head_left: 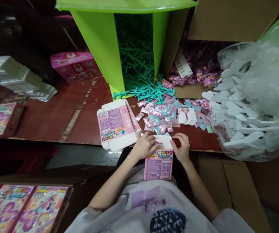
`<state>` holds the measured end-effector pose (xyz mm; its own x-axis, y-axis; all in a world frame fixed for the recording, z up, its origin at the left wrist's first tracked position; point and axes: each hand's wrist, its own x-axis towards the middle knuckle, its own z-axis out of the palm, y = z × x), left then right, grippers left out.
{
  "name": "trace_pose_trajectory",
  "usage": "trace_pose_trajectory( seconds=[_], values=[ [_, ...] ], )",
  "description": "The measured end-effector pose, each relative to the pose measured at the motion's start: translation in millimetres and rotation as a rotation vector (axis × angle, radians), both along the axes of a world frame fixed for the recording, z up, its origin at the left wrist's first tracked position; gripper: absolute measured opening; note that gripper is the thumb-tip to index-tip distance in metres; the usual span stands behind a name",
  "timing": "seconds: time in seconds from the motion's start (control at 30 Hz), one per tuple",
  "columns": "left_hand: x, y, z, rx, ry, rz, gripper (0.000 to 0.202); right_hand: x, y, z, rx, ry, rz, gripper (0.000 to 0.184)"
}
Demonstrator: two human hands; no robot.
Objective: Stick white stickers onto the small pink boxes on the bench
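I hold a small pink printed box (158,164) upright against my lap at the table's near edge. My left hand (145,144) grips its top left corner, fingers curled over the open white flap. My right hand (182,147) pinches the top right side of the same box. Just left of my hands lies a stack of flattened pink boxes (116,124). Beyond my hands spreads a pile of small pink and teal sachets (162,114), with a white card (187,116) showing a heart wand lying on it.
A green bin (100,42) on its side spills teal plastic sticks (144,92) onto the red table (57,116). A clear bag of white plastic grids (248,106) fills the right. Cardboard boxes (231,19) stand behind. Pink cartons (75,66) and white stacks (15,79) sit left; printed boxes (23,207) lie lower left.
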<state>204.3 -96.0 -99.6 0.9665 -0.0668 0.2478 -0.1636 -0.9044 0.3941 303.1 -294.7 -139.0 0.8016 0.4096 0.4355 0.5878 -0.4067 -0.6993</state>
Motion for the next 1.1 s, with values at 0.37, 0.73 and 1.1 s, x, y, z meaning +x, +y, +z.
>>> trace_pose_trajectory(
  seconds=[0.37,0.73,1.1],
  values=[
    [-2.1,1.1,-0.6,0.120,0.025,0.084,0.032,-25.7,21.2,-23.6,0.256,0.354,-0.170,0.049],
    [-16.4,-18.1,13.2,0.088,0.059,-0.002,0.030,-45.5,22.5,-17.2,0.452,0.382,-0.187,0.027],
    [-75.4,-30.5,60.8,0.043,-0.072,-0.139,0.030,-112.1,-3.5,27.2,0.538,0.492,0.007,0.040]
  ],
)
